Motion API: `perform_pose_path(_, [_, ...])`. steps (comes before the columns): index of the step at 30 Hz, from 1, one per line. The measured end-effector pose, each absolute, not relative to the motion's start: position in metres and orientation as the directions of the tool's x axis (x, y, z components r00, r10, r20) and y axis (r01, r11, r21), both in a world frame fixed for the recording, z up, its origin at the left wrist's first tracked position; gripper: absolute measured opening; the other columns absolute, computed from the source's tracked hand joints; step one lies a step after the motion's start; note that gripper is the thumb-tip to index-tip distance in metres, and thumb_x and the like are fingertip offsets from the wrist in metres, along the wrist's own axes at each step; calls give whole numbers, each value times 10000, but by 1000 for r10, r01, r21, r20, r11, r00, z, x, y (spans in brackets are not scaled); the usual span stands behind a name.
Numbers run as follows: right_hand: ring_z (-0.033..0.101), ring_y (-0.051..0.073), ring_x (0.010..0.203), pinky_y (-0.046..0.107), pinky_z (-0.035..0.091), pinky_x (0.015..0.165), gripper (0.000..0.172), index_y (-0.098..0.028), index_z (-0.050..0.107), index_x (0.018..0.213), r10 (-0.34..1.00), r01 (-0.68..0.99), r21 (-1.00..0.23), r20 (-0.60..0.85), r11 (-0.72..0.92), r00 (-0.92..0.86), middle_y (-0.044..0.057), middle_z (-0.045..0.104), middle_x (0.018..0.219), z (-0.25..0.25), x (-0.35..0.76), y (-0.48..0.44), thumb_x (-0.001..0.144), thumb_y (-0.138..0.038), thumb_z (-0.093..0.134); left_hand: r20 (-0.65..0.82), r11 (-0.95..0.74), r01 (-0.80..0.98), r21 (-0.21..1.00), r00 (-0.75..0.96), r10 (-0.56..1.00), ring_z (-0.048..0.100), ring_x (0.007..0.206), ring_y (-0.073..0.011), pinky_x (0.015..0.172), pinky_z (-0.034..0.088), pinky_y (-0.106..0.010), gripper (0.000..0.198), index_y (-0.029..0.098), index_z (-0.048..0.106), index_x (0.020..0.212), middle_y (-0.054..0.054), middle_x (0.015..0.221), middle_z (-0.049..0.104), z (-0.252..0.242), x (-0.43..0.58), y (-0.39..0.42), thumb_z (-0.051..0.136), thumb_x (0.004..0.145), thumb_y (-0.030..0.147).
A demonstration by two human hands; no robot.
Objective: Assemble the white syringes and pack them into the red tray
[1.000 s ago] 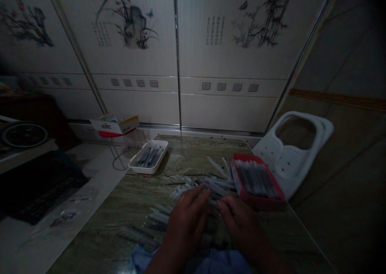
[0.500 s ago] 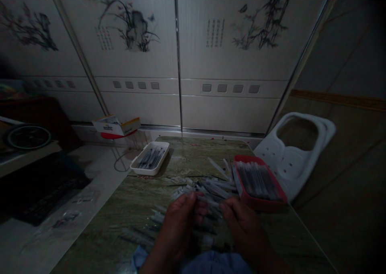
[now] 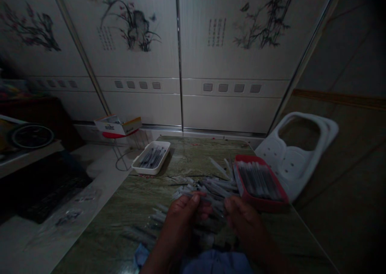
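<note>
Over a loose pile of thin, pale, pen-like sticks (image 3: 217, 187), my left hand (image 3: 185, 211) is closed, thumb against curled fingers, on a thin stick whose outline is blurred. Just right of it my right hand (image 3: 239, 213) has its thumb and fingertips pinched together; what they hold, if anything, is too dark to make out. A red box (image 3: 285, 197) packed with similar sticks stands beyond my right hand. Farther back on the left, a white tray (image 3: 145, 170) holds more dark and clear sticks. Another loose group (image 3: 141, 234) lies left of my left wrist.
The green marbled table (image 3: 193, 157) has a white plastic chair (image 3: 289, 161) at its right. Behind the left edge, an open carton (image 3: 113, 126) rests on a red stool (image 3: 120, 135). A dark round object (image 3: 32, 135) sits at far left. Blue cloth (image 3: 217, 262) shows at the near edge.
My right hand has drawn slightly right, widening the space between my hands. My left thumb has shifted a little. The whole view has moved slightly.
</note>
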State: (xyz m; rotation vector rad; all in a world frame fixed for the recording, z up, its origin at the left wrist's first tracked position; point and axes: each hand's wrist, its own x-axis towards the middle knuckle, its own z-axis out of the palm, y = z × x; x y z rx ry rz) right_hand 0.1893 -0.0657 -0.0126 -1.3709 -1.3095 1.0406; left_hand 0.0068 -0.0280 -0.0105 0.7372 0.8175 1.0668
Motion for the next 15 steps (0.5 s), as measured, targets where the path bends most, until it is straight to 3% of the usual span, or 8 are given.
perform_pose_path(3, [430, 138, 611, 259, 345, 561, 463, -225, 467, 696, 991, 265, -960, 117, 95, 67, -38, 434, 651, -10, 185, -67, 997, -575, 431, -214, 301, -464, 833, 232, 949, 708, 728, -172, 671, 533, -244, 362, 112, 717, 1018, -106, 793, 755, -12, 8, -27, 715, 868, 441])
perform_pose_path(9, [498, 140, 653, 267, 383, 616, 423, -213, 538, 776, 992, 293, -947, 128, 129, -20, -25, 515, 699, -8, 185, -71, 1031, -519, 396, -249, 309, -475, 824, 186, 950, 692, 696, -146, 644, 515, -213, 327, 128, 720, 996, -74, 744, 737, -9, 6, -26, 744, 848, 419])
perform_pose_path(15, [428, 107, 517, 222, 311, 475, 488, -207, 548, 760, 999, 100, -994, -48, -49, 17, -47, 492, 613, -8, 188, -69, 962, -642, 456, -203, 311, -447, 839, 274, 940, 711, 717, -168, 681, 528, -242, 341, 111, 730, 1021, -119, 810, 768, -3, 2, -28, 739, 852, 408])
